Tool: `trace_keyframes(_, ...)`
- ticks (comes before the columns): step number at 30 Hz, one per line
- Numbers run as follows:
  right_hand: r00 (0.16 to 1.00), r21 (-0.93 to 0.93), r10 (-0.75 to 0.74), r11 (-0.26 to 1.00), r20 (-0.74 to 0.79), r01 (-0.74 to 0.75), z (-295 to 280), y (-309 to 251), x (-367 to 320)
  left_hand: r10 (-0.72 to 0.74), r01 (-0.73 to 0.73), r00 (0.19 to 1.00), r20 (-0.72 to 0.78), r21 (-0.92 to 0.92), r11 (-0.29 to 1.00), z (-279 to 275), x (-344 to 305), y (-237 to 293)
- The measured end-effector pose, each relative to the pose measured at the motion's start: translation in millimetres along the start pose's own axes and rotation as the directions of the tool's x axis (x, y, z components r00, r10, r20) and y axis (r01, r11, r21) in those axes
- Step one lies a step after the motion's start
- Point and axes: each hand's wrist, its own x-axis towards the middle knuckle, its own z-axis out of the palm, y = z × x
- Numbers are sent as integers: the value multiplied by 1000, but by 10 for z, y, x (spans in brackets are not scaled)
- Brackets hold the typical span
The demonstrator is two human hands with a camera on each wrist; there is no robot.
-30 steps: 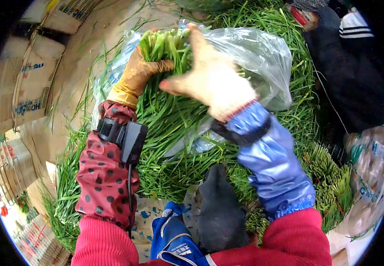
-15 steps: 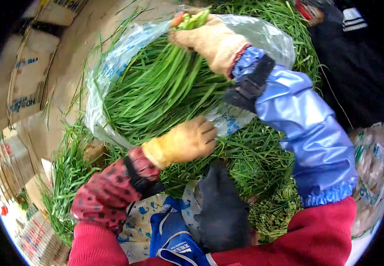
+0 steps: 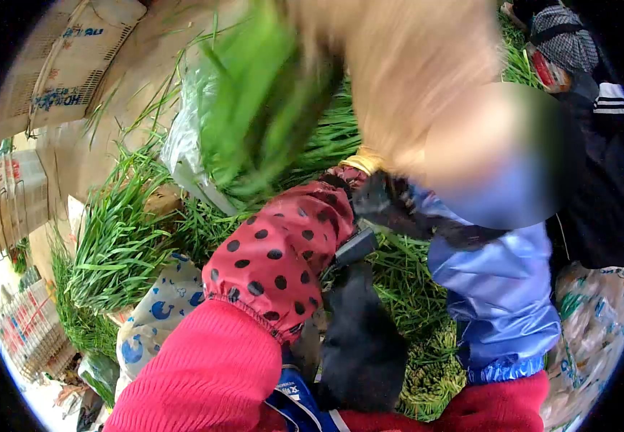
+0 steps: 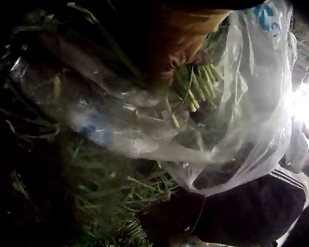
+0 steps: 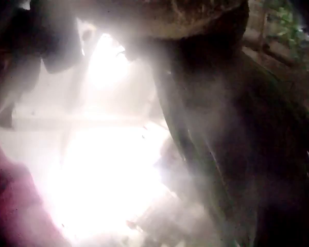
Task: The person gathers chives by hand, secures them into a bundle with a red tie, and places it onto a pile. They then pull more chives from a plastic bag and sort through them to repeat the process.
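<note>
Inside the plastic bag [image 4: 257, 92], the greens bunch [image 4: 195, 85] looks nearly bagged; left hand [image 4: 183, 38] grips its stalks; right hand [image 3: 398, 72], above the bag, is blurred, fingers impossible to tell; closing seems left.

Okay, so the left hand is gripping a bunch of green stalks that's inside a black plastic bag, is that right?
Not quite: the bag is not black but clear. The left wrist view shows the left hand gripping the green stalks, with the see-through plastic bag around them. The rest of the statement holds.
</note>
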Motion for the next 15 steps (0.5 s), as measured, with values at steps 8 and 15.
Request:
trace_keyframes(8, 989, 39, -142, 989, -49, 144, -191, -565, 460, 25, -30, 993, -115, -45, 999, -133, -318, 275)
trace_keyframes(15, 949, 461, 182, 886, -258, -45, -9, -250, 227, -76, 72, 978, 192, -661, -747, -864, -1390, 535)
